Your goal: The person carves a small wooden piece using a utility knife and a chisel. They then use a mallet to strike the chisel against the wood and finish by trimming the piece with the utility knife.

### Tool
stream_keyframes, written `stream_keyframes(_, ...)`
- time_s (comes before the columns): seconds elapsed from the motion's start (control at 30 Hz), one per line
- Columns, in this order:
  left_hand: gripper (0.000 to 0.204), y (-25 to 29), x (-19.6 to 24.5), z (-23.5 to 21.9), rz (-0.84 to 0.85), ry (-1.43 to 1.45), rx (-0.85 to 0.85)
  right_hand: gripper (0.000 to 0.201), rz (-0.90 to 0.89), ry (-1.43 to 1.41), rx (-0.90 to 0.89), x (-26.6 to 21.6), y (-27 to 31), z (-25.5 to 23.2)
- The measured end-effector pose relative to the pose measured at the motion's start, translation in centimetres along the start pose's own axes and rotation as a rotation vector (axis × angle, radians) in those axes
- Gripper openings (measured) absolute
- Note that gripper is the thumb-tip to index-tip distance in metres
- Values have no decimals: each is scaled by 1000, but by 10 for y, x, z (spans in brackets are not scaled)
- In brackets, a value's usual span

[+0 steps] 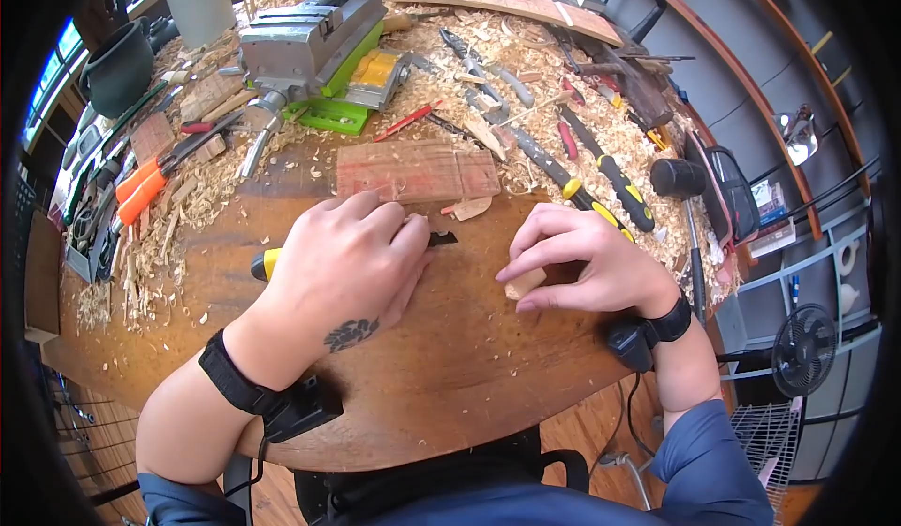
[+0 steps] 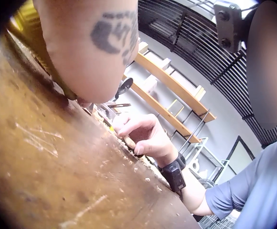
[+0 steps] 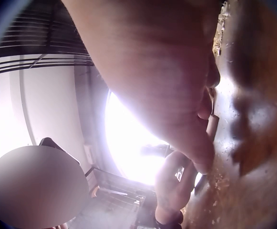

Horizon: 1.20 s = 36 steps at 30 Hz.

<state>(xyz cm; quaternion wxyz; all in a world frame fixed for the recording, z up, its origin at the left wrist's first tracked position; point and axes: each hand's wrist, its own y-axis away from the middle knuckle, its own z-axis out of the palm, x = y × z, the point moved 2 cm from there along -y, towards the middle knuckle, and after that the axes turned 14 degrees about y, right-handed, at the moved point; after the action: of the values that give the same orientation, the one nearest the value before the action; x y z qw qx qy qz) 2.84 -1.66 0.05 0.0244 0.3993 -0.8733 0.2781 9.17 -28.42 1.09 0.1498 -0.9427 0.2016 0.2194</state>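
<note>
In the head view, my left hand (image 1: 352, 254) grips a utility knife. Its yellow and black handle end (image 1: 267, 264) sticks out on the left, and its dark blade (image 1: 443, 239) points right past the knuckles. Across from it, my right hand (image 1: 587, 259) pinches a small wooden block (image 1: 524, 285) between thumb and fingers, low over the wooden table (image 1: 441, 376). The left wrist view shows the right hand (image 2: 145, 136) with the pale block (image 2: 129, 141); the left hand hides most of the knife there. In the right wrist view, the block (image 3: 213, 125) shows beyond the fingers.
A reddish wooden board (image 1: 418, 171) lies just beyond the hands. Behind stands a metal vise (image 1: 310, 47) on a green base. Wood shavings (image 1: 526, 33) cover the back and right, among files (image 1: 615, 174) and a black mallet (image 1: 678, 179). Orange-handled tools (image 1: 141, 193) lie left.
</note>
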Motion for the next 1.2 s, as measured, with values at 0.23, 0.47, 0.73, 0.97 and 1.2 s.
stream_keyframes(0.23, 18, -2, 5, -5, -3, -6, -2, 34, 187, -340, 2, -5, 2, 2)
stream_keyframes(0.47, 25, -1, 7, -9, -20, 28, -48, 31, 212, -727, 26, 6, 5, 12)
stream_keyframes(0.73, 24, 0, 5, -5, -8, -2, -43, 32, 260, -766, 24, 8, 7, 10)
stream_keyframes(0.97, 34, 0, 4, -7, -48, 38, -76, 33, 246, -736, 41, 7, 5, 11)
stream_keyframes(1.2, 31, -1, 8, -8, -12, 46, 54, 36, 316, -754, 101, 6, 7, 15)
